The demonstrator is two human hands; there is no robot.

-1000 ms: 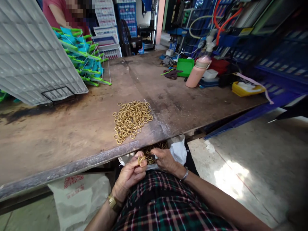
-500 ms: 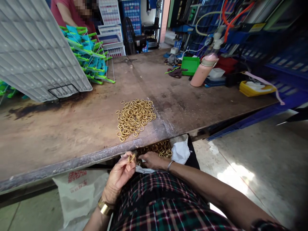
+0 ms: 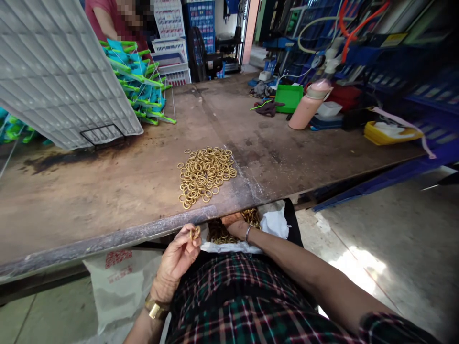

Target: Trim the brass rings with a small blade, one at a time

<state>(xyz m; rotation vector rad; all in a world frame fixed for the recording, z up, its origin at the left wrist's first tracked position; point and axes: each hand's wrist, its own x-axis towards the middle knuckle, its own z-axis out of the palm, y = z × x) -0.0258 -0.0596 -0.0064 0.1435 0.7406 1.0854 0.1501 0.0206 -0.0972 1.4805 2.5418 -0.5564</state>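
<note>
Between the fingertips of my left hand (image 3: 183, 248) are a few gold rings (image 3: 195, 232), just off the table's front edge. My right hand (image 3: 234, 225) reaches into a white-lined bag (image 3: 274, 224) of gold rings below the table edge; its fingers are hidden among the rings and under the edge. A pile of gold rings (image 3: 206, 173) lies on the brown table (image 3: 118, 191), beyond both hands, with a single ring apart at its upper left.
A grey ribbed panel (image 3: 68, 71) stands at the left beside green and blue racks (image 3: 143, 86). Further right are a green tray (image 3: 289, 98), a pink bottle (image 3: 310, 107) and a yellow tray (image 3: 390, 134). A person (image 3: 107, 21) stands across the table.
My right hand has moved away from my left hand, forward and deeper into the bag. My left hand still pinches the rings. The view has shifted slightly.
</note>
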